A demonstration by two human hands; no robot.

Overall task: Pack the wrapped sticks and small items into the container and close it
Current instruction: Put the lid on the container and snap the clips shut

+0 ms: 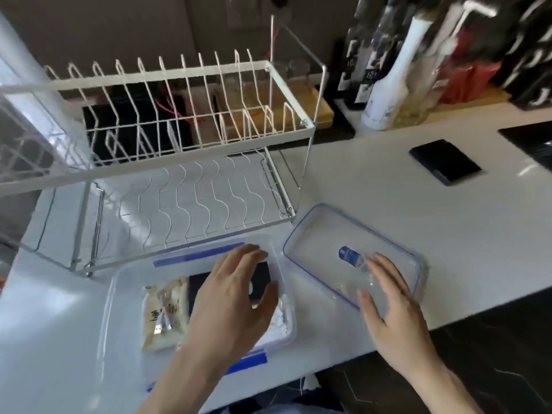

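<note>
A clear plastic container [119, 294] with blue clips sits on the white counter near its front edge. Inside lie beige wrapped sticks [164, 315], a black item [197, 288] and something white [280, 321] at the right end. My left hand [236, 297] hovers over the container's right half with fingers spread, holding nothing. To the right, the clear lid [322, 234] with a blue rim and a blue label lies flat on the counter. My right hand [391, 312] is over the lid's near end, fingers apart; whether it touches the lid I cannot tell.
A white two-tier wire dish rack [185, 130] stands just behind the container. A dark flat rectangle [445, 161] lies on the counter at the right. A white bottle [391, 82], other bottles and boxes line the back. The counter's front edge [448, 324] runs under my right wrist.
</note>
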